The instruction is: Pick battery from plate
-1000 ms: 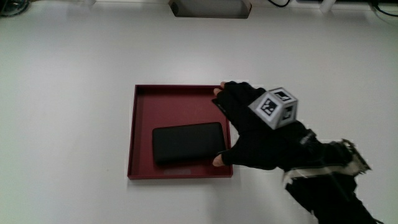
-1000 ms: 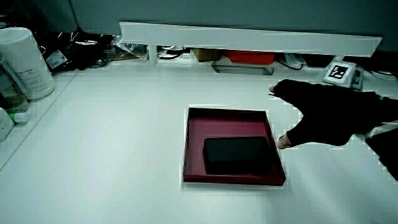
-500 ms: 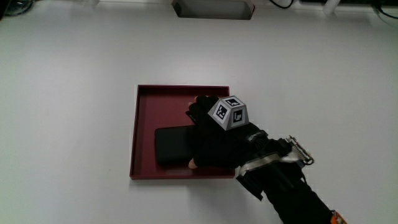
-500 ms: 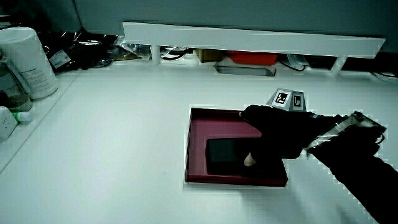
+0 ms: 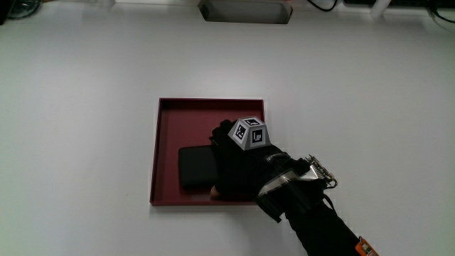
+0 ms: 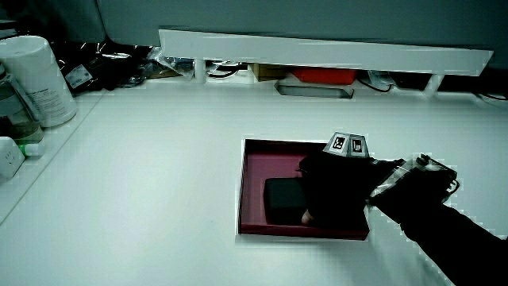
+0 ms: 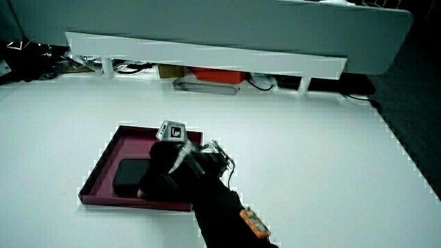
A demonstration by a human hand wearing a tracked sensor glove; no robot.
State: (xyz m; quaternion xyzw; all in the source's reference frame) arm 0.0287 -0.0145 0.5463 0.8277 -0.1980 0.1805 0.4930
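A dark red square plate (image 5: 165,142) sits on the white worktop (image 5: 78,107), and the black, flat battery (image 5: 196,168) lies inside it, in the part nearer the person. The hands (image 5: 238,167) lie over the battery, covering most of it; the fingers are curved down around it, and in a side view a thumb tip (image 6: 306,215) shows at the battery's near edge, pressed against it. The battery rests on the plate floor, not lifted. The patterned cube (image 5: 249,134) rides on the glove's back. The forearm (image 5: 313,220) crosses the plate's near rim. Farther off stand a low partition (image 6: 317,49) and a white canister (image 6: 36,79) at the worktop's edge.
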